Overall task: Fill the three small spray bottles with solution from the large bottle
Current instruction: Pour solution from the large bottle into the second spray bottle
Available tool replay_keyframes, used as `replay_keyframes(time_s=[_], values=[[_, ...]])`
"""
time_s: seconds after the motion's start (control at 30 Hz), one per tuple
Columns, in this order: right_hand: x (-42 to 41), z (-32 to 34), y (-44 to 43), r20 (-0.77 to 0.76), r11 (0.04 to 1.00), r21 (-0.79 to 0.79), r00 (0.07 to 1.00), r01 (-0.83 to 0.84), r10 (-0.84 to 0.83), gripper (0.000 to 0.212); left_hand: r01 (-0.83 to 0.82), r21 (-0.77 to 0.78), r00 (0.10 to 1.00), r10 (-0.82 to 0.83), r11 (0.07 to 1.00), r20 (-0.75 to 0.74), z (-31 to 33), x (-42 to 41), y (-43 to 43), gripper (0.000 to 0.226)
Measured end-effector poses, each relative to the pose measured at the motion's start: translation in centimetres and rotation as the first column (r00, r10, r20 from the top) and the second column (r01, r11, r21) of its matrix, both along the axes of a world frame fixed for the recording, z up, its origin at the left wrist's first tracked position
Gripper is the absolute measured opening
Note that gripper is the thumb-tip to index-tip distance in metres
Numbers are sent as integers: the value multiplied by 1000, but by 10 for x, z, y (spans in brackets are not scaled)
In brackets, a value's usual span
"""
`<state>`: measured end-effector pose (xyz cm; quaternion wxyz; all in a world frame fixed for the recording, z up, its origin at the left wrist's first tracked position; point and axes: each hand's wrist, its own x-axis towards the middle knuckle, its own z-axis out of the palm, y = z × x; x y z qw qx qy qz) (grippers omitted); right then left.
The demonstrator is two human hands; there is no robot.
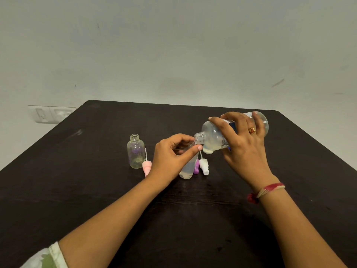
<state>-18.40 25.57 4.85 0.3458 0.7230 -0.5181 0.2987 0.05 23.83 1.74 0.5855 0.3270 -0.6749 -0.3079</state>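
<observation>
Pouring from the large bottle, seen from the head camera. The thumb and curled fingers (192,150) of the left hand (172,153) pinch the neck of a small clear spray bottle (187,170). This bottle stands slightly tilted on the dark table (92,182), with pale liquid in its lower part. The fingers (225,125) of the right hand (244,146) are spread and wrapped over the body of the large bottle (211,135), thumb beneath. The large bottle is held nearly horizontal, base toward the far right and open mouth directly at the mouth of the small bottle. Cloudy solution has pooled at its lower shoulder.

A second small bottle (135,151) stands upright, uncapped and seemingly empty, to the left and apart from the left hand. A pink spray cap (146,167) with its dip tube lies just beside its base. A purple spray cap (196,167) and a white spray cap (204,166) lie just right of the held bottle, below the large bottle's neck.

The right hand wears a ring (252,130), and a red thread band (270,188) circles that wrist. A pale sleeve (46,256) shows at the left elbow. A wall switch plate (50,114) is mounted beyond the table's far-left corner.
</observation>
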Motion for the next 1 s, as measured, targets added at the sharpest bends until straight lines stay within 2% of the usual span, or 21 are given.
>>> replay_keyframes(time_s=[1.0], values=[[-1, 0, 1, 17, 1000, 13, 1000, -9, 9, 62, 2, 5, 1000, -2, 1000, -4, -2, 0, -2, 21]])
